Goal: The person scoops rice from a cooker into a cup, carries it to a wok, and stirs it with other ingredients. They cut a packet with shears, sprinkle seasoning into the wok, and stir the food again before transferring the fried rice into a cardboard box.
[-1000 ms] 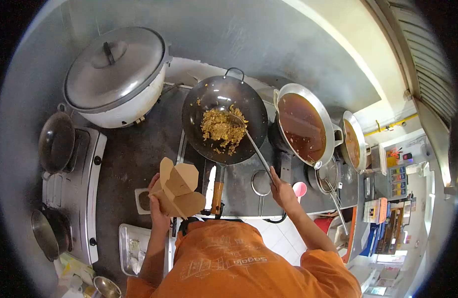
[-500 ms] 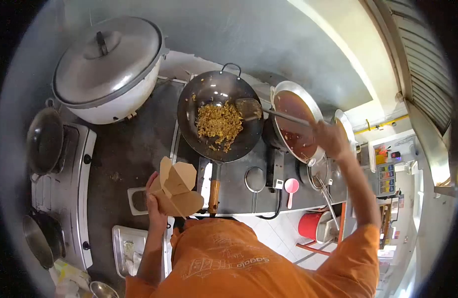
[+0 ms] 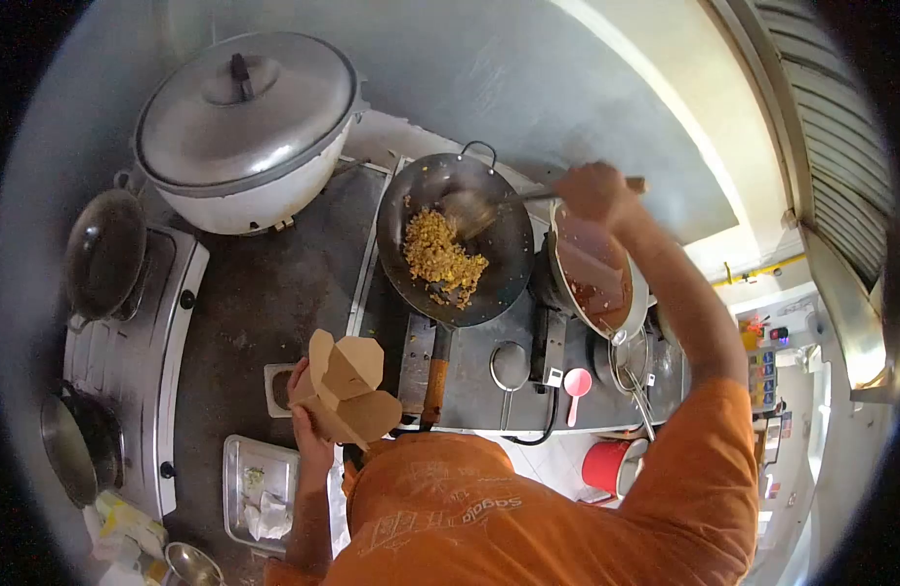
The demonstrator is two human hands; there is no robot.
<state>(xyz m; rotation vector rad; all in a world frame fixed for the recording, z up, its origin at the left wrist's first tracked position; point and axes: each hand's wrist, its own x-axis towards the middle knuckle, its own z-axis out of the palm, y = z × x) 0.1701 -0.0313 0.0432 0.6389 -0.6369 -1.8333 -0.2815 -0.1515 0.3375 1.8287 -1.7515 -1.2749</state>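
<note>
My left hand (image 3: 310, 427) is closed around a brown paper takeout box (image 3: 338, 391), its flaps folded outward, just left of the wok's wooden handle (image 3: 435, 389). My right hand (image 3: 596, 193) grips the shaft of a long-handled wok spatula (image 3: 528, 195). The spatula's blade, smeared by motion, is inside the dark wok (image 3: 509, 264), at the upper right edge of the food. That food, a yellow-brown chopped mix (image 3: 432, 254), looks like fried rice and lies in a heap on the left and lower part of the wok.
Right of the wok stands a pot of red-brown liquid (image 3: 594, 273). A large lidded pot (image 3: 250, 127) is at the back left, a gas stove with pans (image 3: 147, 391) at far left. A strainer (image 3: 510, 366), a pink scoop (image 3: 577, 382) and a metal tray (image 3: 237, 493) lie near the front edge.
My right hand has moved up and left with the spatula, whose blade has shifted along the food. The heap is reshaped, with its upper right side pushed back. The box stays in my left hand.
</note>
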